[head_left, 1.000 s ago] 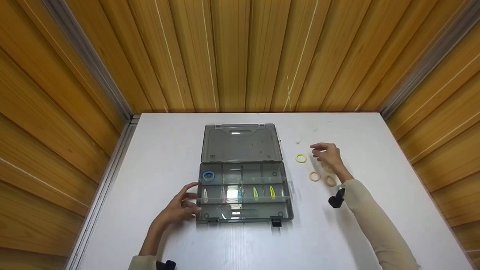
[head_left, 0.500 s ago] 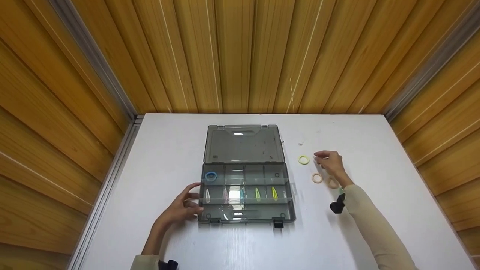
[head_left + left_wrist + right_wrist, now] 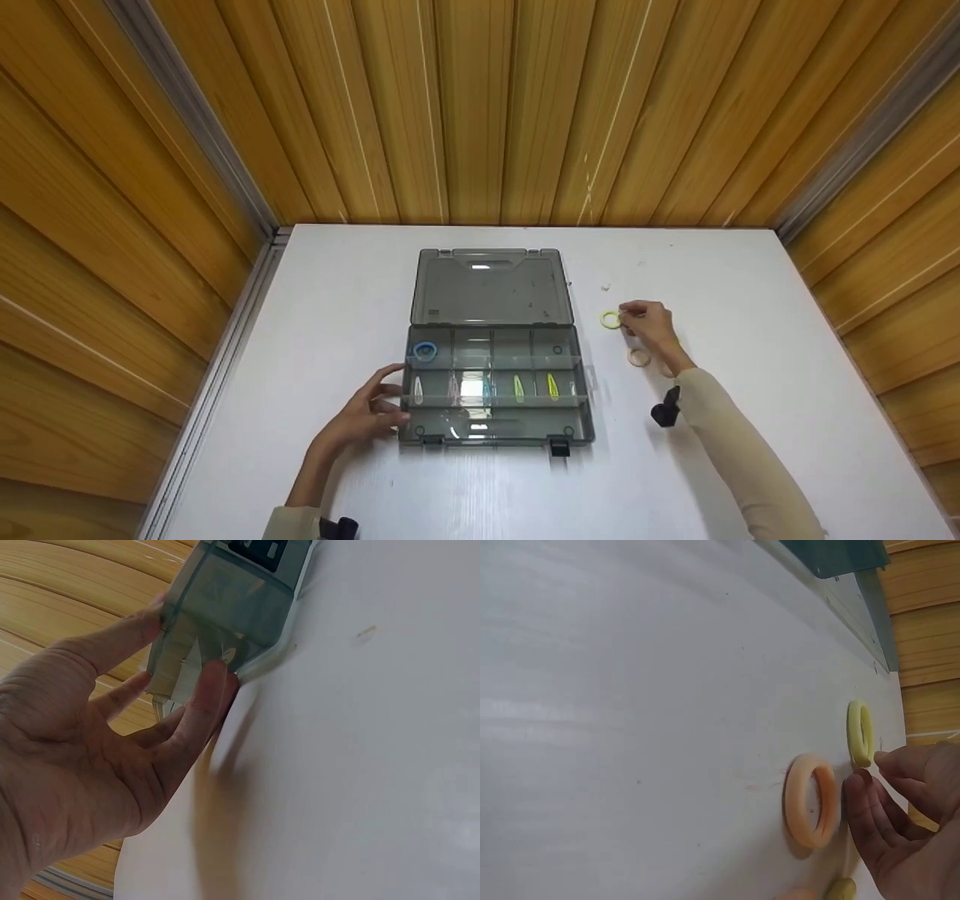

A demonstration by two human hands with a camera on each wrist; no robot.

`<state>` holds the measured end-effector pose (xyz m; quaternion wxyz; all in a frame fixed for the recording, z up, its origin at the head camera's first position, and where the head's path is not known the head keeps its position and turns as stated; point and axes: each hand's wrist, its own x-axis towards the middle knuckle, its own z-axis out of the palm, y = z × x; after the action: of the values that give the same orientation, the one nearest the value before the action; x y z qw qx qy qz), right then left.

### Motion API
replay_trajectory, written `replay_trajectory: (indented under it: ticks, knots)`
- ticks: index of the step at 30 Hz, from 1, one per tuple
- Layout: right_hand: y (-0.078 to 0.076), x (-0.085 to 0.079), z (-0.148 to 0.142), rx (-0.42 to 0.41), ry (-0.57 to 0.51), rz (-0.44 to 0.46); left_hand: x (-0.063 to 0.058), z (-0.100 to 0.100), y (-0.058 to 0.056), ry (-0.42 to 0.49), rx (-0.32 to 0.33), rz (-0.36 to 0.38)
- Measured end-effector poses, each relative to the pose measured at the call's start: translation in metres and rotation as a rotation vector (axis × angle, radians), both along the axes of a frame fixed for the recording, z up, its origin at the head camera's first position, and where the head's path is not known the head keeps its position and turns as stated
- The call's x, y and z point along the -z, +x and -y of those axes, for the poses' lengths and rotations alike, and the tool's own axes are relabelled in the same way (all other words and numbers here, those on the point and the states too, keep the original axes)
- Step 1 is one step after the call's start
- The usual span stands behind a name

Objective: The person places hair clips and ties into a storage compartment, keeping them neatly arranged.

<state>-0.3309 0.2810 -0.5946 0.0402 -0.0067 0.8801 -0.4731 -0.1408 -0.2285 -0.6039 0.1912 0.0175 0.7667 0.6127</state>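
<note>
A smoky clear compartment box point(image 3: 495, 421) lies on the white table with its lid point(image 3: 491, 289) folded back. My left hand point(image 3: 361, 416) rests spread against the box's left side, thumb at the front corner, fingers along the wall; the left wrist view has this hand point(image 3: 97, 742) too. Snap hair clips, one bright yellow point(image 3: 553, 386), lie in the middle row, and a blue hair tie point(image 3: 425, 351) sits at the back left. To the right, my right hand point(image 3: 649, 328) pinches the near edge of a yellow hair tie point(image 3: 859, 733) between thumb and index fingertip.
A peach hair tie point(image 3: 810, 802) lies on the table beside my right hand, with others partly hidden under the wrist. A small whitish scrap point(image 3: 605, 288) lies farther back. The box's black latch point(image 3: 559, 448) juts out at its front. Wooden panels point(image 3: 480, 112) stand behind.
My right hand has moved left and slightly toward me, and its fingertips have reached the yellow hair tie. The left hand stays at the box. The head view has shifted slightly.
</note>
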Motion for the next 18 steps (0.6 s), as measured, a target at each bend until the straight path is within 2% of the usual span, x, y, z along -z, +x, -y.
replay_trajectory:
  ticks: [4,10,15,18]
  knots:
    - [-0.0013,0.0041,0.0051,0.017,0.053,-0.004,-0.0004,-0.0009,0.0,0.007,0.003,-0.003]
    - [0.0008,0.0046,0.0087,0.015,0.169,-0.077,-0.0025,-0.0016,0.001,0.042,0.014,-0.01]
    - [0.0037,0.0032,0.0078,0.001,0.209,-0.114,-0.0034,-0.0018,0.0015,0.034,0.011,-0.017]
    - [0.0063,0.0011,0.0072,-0.006,0.207,-0.105,-0.0043,-0.0014,0.0012,0.026,0.007,-0.014]
